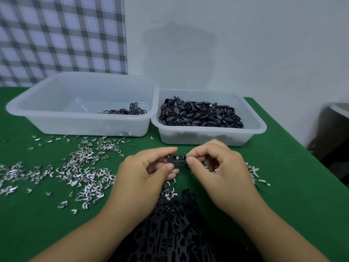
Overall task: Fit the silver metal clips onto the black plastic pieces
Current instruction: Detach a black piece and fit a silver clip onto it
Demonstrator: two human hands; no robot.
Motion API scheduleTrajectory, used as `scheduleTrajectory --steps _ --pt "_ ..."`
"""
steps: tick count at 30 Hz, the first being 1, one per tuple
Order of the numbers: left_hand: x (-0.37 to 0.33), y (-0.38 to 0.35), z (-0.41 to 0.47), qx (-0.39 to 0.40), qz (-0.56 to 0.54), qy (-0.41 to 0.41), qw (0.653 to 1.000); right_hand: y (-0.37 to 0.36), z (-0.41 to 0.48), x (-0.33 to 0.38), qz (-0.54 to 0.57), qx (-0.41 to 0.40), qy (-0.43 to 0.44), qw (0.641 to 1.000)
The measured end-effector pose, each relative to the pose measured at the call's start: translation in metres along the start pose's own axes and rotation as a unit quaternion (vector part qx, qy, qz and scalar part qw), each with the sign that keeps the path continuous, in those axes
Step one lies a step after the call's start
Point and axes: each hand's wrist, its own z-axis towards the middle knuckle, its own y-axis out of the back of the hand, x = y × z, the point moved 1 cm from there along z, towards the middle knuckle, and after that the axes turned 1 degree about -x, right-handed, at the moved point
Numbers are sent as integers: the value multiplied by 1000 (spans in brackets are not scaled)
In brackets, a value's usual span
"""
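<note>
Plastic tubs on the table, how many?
2. The larger tub sits back left, holding only a few black pieces. The smaller tub sits to its right, piled with black pieces. None seem hidden.

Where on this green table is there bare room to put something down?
Bare cloth lies right of the right hand, below the full tub, out to the table's right edge. The left half is strewn with clips; black strips crowd the near middle.

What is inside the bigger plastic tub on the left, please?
The left tub holds only a few black plastic strips in its near right corner; elsewhere its bare bottom shows. The frosted front wall blurs whatever lies right behind it.
</note>
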Motion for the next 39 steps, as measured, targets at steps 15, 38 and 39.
scheduleTrajectory --steps 15,38,39 --pt "-1 4 6 -92 -43 -14 995 -2 4 -1 -65 24 59 996" --pt "4 5 6 -79 -68 35 994 0 -1 2 -113 -8 130 985" --pt "4 5 6 -78 -70 37 994 -1 -1 3 -115 -16 140 983"
